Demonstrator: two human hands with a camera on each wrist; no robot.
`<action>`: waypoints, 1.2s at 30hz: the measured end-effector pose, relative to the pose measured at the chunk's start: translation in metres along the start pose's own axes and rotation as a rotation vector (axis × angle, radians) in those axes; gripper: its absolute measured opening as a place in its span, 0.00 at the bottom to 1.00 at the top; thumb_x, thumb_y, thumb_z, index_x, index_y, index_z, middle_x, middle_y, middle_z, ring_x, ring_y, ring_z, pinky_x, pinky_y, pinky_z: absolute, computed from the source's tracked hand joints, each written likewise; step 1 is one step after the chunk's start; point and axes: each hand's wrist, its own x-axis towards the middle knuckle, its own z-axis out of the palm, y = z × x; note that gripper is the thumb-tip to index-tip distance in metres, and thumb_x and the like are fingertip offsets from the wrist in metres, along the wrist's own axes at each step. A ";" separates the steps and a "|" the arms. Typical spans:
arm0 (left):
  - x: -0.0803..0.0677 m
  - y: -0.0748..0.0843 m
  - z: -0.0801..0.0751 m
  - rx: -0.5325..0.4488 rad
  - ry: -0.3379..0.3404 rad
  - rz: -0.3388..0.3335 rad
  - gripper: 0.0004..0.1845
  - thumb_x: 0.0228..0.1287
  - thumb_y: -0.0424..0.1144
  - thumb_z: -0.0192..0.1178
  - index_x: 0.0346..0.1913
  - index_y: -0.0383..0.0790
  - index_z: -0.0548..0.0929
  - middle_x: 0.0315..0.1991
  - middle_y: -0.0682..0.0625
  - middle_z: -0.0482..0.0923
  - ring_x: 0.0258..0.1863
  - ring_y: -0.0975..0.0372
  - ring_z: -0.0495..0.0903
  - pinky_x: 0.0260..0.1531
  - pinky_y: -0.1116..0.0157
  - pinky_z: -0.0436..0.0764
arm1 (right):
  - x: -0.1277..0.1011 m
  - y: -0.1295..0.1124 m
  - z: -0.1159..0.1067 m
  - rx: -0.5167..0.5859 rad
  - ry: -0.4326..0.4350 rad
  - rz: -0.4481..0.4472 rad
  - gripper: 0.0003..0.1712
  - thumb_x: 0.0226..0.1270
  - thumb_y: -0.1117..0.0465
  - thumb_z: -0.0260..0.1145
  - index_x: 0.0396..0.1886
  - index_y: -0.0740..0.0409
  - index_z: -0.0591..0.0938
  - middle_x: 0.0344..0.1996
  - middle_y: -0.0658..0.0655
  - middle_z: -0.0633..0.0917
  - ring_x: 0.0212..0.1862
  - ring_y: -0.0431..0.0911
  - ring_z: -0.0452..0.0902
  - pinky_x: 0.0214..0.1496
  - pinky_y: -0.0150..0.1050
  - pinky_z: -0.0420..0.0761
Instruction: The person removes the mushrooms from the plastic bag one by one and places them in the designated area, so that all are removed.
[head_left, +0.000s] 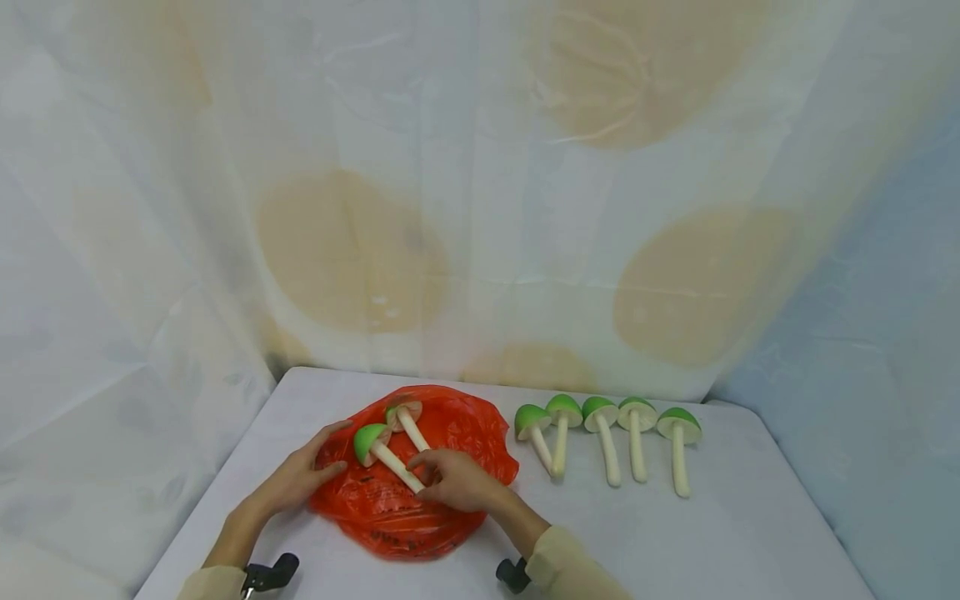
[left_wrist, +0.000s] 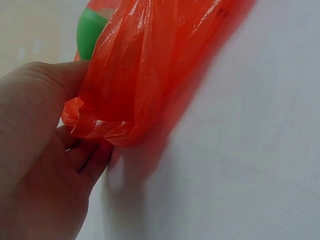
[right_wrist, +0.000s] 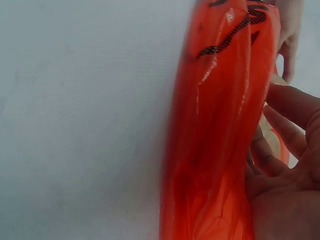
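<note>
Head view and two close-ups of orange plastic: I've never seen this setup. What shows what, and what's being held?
No machine: a person works bare-handed, wearing three cameras. The head view looks down at a white table. An orange plastic bag lies there with two green-capped toy mushrooms on it; five more mushrooms lie in a row beside it. The left hand grips the bag's edge, shown close in the left wrist view. The right hand pinches one mushroom's stem; its wrist view mostly shows bag.
</note>
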 end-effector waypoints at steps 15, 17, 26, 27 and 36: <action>0.000 0.001 0.000 0.012 -0.001 -0.013 0.36 0.70 0.46 0.63 0.77 0.58 0.60 0.76 0.38 0.59 0.74 0.37 0.58 0.67 0.32 0.61 | 0.008 0.002 0.011 0.007 0.058 0.014 0.21 0.60 0.63 0.75 0.52 0.44 0.84 0.32 0.44 0.82 0.35 0.38 0.76 0.38 0.32 0.79; 0.000 0.001 0.000 0.014 0.002 -0.016 0.36 0.70 0.46 0.63 0.77 0.58 0.60 0.76 0.38 0.59 0.74 0.37 0.58 0.67 0.32 0.61 | 0.009 0.002 0.013 0.020 0.071 0.017 0.21 0.60 0.64 0.75 0.52 0.44 0.84 0.32 0.44 0.82 0.35 0.38 0.75 0.38 0.31 0.79; 0.001 -0.001 -0.003 0.009 -0.003 -0.027 0.36 0.70 0.47 0.63 0.77 0.59 0.60 0.76 0.38 0.59 0.74 0.37 0.58 0.67 0.32 0.61 | 0.012 -0.004 0.018 0.017 0.108 0.051 0.19 0.61 0.63 0.75 0.51 0.45 0.85 0.34 0.43 0.82 0.35 0.38 0.76 0.39 0.32 0.80; 0.001 -0.001 -0.003 0.011 -0.004 -0.026 0.36 0.70 0.47 0.63 0.77 0.59 0.60 0.76 0.38 0.59 0.74 0.37 0.58 0.66 0.32 0.61 | 0.012 -0.004 0.019 0.015 0.111 0.056 0.19 0.60 0.63 0.76 0.51 0.45 0.85 0.34 0.43 0.83 0.35 0.37 0.76 0.39 0.32 0.80; 0.000 0.000 -0.001 0.005 -0.014 -0.025 0.36 0.70 0.48 0.63 0.76 0.60 0.60 0.76 0.39 0.60 0.74 0.38 0.58 0.67 0.32 0.61 | 0.011 -0.005 0.021 0.020 0.078 0.077 0.19 0.61 0.66 0.74 0.49 0.43 0.85 0.33 0.43 0.82 0.36 0.39 0.75 0.39 0.32 0.80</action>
